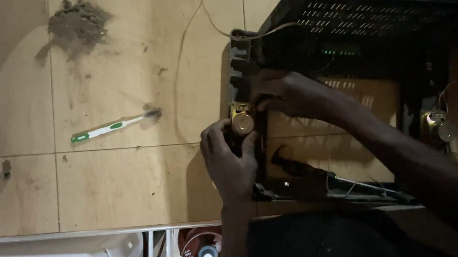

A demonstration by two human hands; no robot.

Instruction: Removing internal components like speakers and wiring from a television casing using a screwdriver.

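Nearest, the left hand (226,158) curls around a small round brass-coloured part (242,123) at the left edge of a black vented housing (358,14) lying open on the tiled floor (126,183). The part sits btwn both hands, just above the left thumb. The right hand (285,93) reaches in from the right w/ fingers pinched on the part's top. Farther left, well apart, lie a toothbrush (114,126) and a dirt pile (77,20).

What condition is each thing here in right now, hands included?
Left hand: gripping the round brass-coloured speaker.
Right hand: fingers on the speaker's edge.
Black plastic casing: open, back off, lying on the floor.
Toothbrush: lying flat, untouched.
Dust pile: heaped on the tiles.
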